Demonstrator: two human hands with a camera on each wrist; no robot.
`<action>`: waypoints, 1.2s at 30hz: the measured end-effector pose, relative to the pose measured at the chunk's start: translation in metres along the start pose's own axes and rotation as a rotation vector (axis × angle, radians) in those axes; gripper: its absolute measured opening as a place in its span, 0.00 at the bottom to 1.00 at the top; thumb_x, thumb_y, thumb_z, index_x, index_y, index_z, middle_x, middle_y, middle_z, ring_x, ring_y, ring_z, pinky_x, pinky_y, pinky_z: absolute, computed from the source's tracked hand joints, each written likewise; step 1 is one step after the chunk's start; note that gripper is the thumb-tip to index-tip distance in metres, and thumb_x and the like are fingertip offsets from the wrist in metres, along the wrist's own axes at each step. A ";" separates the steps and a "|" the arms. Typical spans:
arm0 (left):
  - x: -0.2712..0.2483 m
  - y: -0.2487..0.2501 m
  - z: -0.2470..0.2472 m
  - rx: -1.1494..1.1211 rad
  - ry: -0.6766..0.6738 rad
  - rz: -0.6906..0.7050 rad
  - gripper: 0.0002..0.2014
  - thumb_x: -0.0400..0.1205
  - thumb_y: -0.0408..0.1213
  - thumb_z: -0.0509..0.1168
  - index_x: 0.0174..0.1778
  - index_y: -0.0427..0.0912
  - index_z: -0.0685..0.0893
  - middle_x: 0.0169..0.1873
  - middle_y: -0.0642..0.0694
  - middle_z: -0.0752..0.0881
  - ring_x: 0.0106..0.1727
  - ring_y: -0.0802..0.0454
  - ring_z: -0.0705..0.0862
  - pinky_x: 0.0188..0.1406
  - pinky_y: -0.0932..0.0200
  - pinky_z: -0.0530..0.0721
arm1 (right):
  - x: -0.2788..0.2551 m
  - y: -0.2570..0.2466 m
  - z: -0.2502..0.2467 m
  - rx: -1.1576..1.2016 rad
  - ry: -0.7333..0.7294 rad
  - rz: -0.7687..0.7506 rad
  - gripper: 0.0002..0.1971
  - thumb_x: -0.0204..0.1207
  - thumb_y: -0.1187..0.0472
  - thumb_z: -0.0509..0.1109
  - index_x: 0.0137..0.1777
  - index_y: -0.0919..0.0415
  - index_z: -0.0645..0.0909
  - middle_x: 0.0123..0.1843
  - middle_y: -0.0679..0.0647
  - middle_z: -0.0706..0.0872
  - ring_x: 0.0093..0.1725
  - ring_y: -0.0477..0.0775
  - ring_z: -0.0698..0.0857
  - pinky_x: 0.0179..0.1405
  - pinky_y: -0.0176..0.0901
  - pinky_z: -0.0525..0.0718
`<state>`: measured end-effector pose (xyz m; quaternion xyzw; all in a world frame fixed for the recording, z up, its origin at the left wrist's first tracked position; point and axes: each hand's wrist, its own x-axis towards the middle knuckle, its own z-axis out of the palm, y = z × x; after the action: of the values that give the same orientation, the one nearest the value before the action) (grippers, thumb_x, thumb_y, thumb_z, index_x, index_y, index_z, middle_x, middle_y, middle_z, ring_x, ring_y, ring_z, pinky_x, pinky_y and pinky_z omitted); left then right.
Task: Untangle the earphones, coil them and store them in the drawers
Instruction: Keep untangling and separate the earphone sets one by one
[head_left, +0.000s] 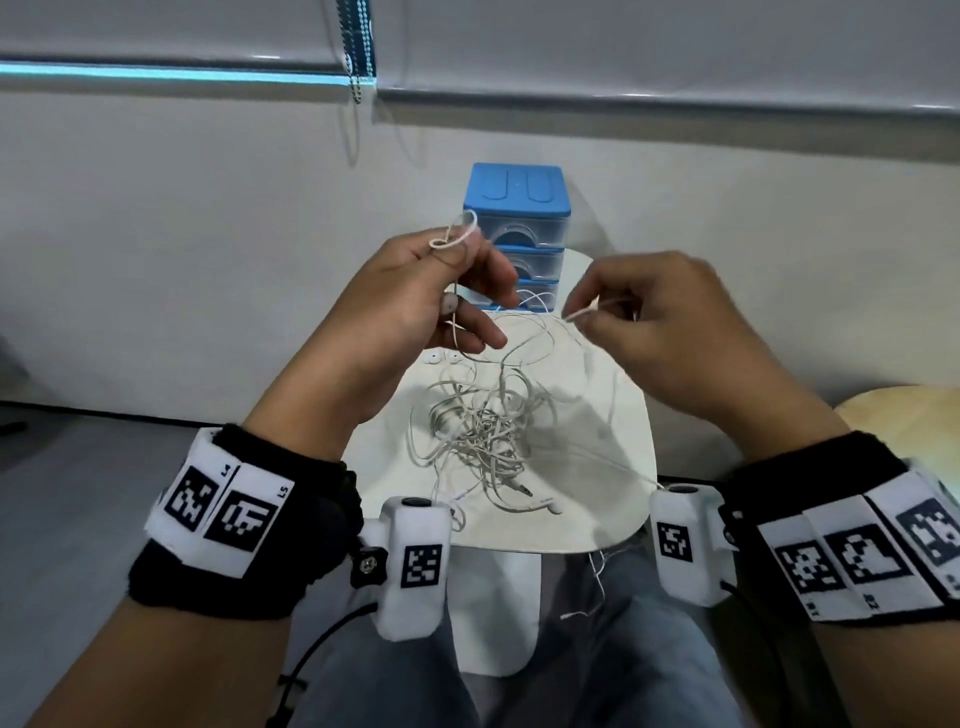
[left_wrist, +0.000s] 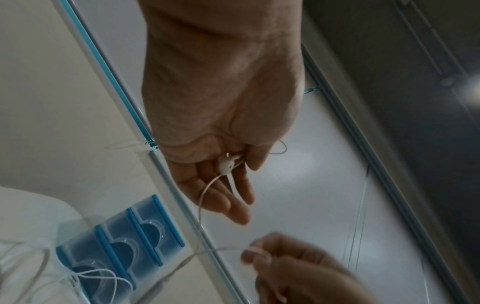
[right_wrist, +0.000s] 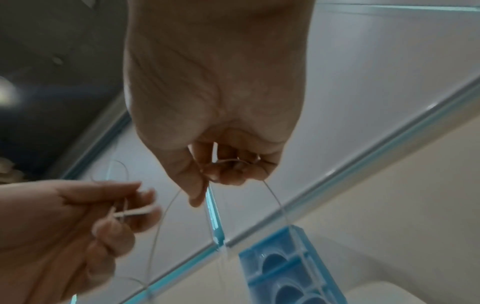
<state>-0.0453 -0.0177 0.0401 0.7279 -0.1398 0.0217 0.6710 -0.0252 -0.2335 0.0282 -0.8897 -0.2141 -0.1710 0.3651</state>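
Note:
A tangle of white earphone cables lies on the small white table. My left hand is raised above the table and pinches a small loop of cable between thumb and forefinger. An earbud hangs against its palm. My right hand pinches the same cable further along, and the strand runs slack between the two hands. Behind them stands the blue drawer unit, its three clear drawers closed.
Two loose earbuds and a jack plug lie on the table beside the tangle. A wooden stool stands at the right. A bead chain hangs by the wall. My knees are under the table's near edge.

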 end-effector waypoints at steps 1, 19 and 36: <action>0.000 0.000 0.002 0.016 -0.035 -0.019 0.20 0.94 0.45 0.53 0.48 0.38 0.86 0.47 0.40 0.90 0.33 0.43 0.87 0.37 0.54 0.82 | 0.001 -0.008 -0.003 0.010 0.042 -0.062 0.06 0.74 0.65 0.74 0.40 0.54 0.89 0.25 0.49 0.79 0.27 0.45 0.73 0.31 0.36 0.71; -0.008 0.019 0.017 -0.311 -0.353 0.098 0.19 0.91 0.38 0.51 0.50 0.34 0.86 0.44 0.38 0.91 0.36 0.51 0.87 0.37 0.61 0.83 | 0.009 -0.026 -0.014 0.457 -0.040 -0.071 0.10 0.68 0.70 0.68 0.48 0.62 0.86 0.47 0.60 0.84 0.39 0.55 0.89 0.38 0.48 0.88; 0.002 0.016 0.000 -0.304 -0.023 0.132 0.18 0.92 0.37 0.53 0.65 0.33 0.85 0.61 0.36 0.91 0.31 0.55 0.83 0.40 0.64 0.83 | 0.000 -0.032 -0.024 0.659 -0.207 0.115 0.20 0.87 0.52 0.64 0.45 0.69 0.86 0.27 0.53 0.73 0.28 0.51 0.65 0.29 0.46 0.65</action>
<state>-0.0475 -0.0188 0.0559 0.6074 -0.1967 0.0360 0.7688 -0.0449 -0.2300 0.0631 -0.7473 -0.2432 0.0192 0.6181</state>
